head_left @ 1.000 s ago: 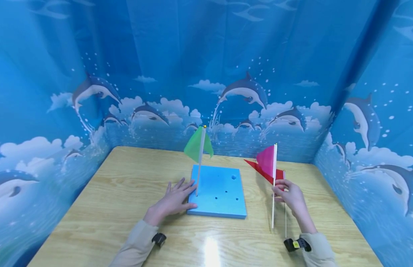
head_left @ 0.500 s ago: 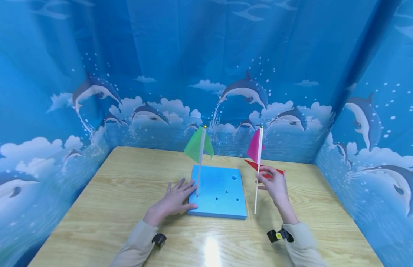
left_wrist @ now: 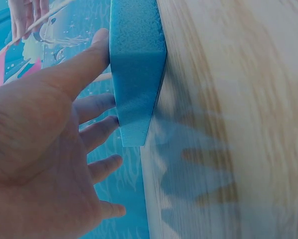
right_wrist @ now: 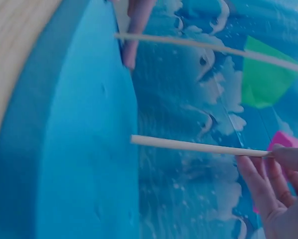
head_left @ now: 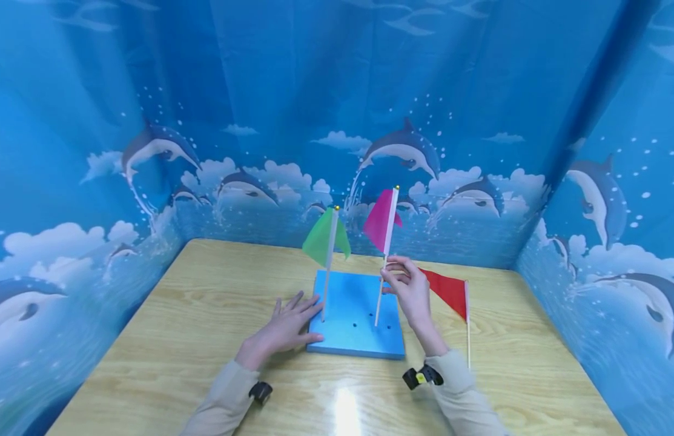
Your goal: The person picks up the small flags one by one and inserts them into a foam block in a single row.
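Observation:
A blue foam board (head_left: 342, 339) with several small holes lies on the table. My left hand (head_left: 284, 324) rests at its left edge, fingers spread and straight; in the left wrist view the thumb and fingertips touch the board's side (left_wrist: 139, 74). A green flag (head_left: 317, 239) stands upright in a hole near that hand. My right hand (head_left: 413, 290) pinches the stick of a pink flag (head_left: 377, 224) below its cloth. The stick's lower end (right_wrist: 139, 140) hangs close over the board, slightly tilted, in the right wrist view.
A red flag (head_left: 451, 293) on a thin stick lies on the wooden table (head_left: 233, 272), right of the board. A blue curtain (head_left: 293, 121) printed with dolphins encloses the table's back and sides.
My right hand has carried the pink flag leftward from beside the red flag to over the board. The left hand and the green flag have stayed put.

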`<state>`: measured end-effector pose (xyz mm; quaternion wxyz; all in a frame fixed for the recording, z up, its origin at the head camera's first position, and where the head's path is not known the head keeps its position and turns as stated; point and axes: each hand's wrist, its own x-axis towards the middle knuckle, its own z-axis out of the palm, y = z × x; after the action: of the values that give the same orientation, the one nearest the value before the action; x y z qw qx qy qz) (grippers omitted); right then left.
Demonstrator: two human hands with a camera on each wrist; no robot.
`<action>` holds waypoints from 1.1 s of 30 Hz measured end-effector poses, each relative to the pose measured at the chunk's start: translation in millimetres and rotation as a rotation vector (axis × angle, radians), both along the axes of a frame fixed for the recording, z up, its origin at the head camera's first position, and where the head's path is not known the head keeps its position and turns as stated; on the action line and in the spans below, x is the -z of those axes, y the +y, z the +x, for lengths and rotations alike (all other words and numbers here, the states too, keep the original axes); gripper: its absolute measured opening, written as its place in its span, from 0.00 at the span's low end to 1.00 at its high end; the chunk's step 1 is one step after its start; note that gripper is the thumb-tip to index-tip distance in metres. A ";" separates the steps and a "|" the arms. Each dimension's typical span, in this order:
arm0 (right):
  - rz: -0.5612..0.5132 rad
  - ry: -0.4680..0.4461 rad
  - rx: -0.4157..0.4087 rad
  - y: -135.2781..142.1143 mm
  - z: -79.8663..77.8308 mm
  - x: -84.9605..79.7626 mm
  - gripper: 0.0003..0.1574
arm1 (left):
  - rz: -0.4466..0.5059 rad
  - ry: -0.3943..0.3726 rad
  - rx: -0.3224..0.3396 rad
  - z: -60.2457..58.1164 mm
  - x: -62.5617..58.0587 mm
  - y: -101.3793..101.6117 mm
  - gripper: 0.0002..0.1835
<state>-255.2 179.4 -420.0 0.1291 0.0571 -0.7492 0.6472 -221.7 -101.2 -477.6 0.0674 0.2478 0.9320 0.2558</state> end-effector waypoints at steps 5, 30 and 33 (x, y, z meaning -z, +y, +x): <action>-0.053 0.058 -0.024 -16.7 -1.4 11.8 0.20 | -0.009 0.000 0.002 -0.8 0.1 -0.1 0.39; 0.011 -0.013 -0.101 -39.0 10.1 33.0 0.16 | -0.020 -0.006 -0.015 -3.2 2.7 0.8 0.40; 0.027 -0.006 -0.100 -41.8 16.8 23.8 0.15 | -0.024 -0.004 -0.015 -3.0 2.3 0.8 0.40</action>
<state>-238.3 137.7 -443.8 0.0936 0.0945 -0.7543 0.6429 -224.7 -100.4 -479.9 0.0701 0.2395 0.9367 0.2457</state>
